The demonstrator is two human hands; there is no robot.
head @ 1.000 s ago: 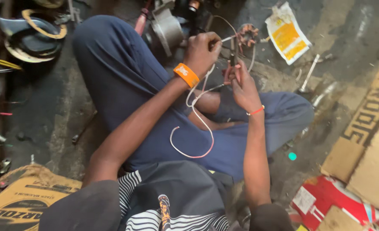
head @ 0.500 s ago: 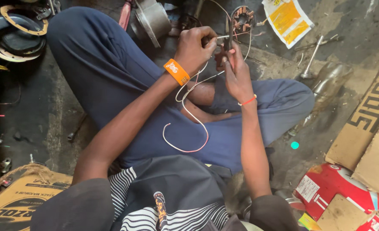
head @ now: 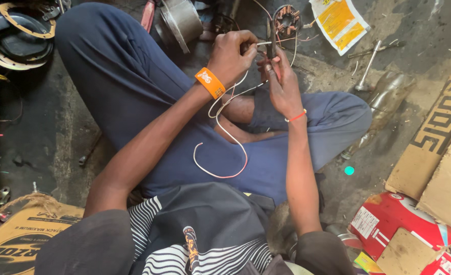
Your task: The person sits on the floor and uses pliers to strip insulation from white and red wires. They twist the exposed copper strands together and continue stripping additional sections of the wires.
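Note:
I sit cross-legged on a grimy floor in blue trousers. My left hand (head: 233,55), with an orange wristband, pinches the end of a thin white wire (head: 225,132) that loops down over my lap. My right hand (head: 281,84), with a thin red band at the wrist, grips a dark plier-like tool (head: 271,43) whose tip meets the wire end between the two hands. Just beyond the hands lies a round coil part with copper windings (head: 286,18) and thin leads.
A grey metal motor housing (head: 177,20) lies at the top. A yellow packet (head: 340,23), a metal rod (head: 368,63), cardboard (head: 439,137), a red box (head: 403,224) are to the right. Dark round parts (head: 17,35) and a cardboard box (head: 17,239) are to the left.
The view has shifted, so hands and lap sit higher in the frame. Both hands stay together on the wire and tool; the wire loop hangs much as before.

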